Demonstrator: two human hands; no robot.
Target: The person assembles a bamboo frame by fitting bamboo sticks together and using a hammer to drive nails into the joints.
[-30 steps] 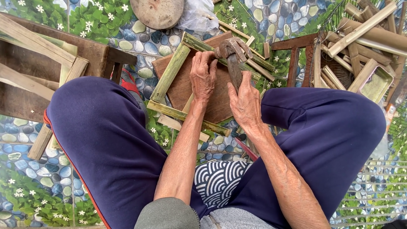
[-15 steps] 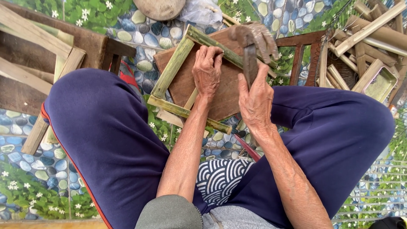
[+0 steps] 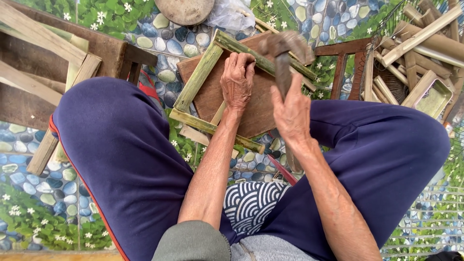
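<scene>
Operator: Bamboo frame (image 3: 200,77) position: resting on a brown wooden board (image 3: 256,104) between the seated person's knees, its green strips forming a rectangle. The near strip runs past the left forearm and is partly covered by it.

Inspector: Left hand (image 3: 238,82) status?

Operator: Fingers curled, pressed down on the far strip of the frame and the board. Whether anything small is pinched under the fingertips cannot be determined; they are folded out of sight.

Inspector: Right hand (image 3: 291,112)?

Operator: Closed around the handle of a hammer (image 3: 282,50). The rusty head stands raised above the far strip, blurred, so its exact shape is unclear. The handle's lower end is concealed by the palm.

Inspector: Surroundings?

Operator: Dark blue trousers (image 3: 121,154) cover much of the patterned pebble-and-flower floor mat (image 3: 29,203). Loose wooden slats (image 3: 43,43) lie at left. A pile of cut bamboo pieces (image 3: 425,34) at right is cut off by the edge. A round stone-like object (image 3: 186,9) at top is cropped.
</scene>
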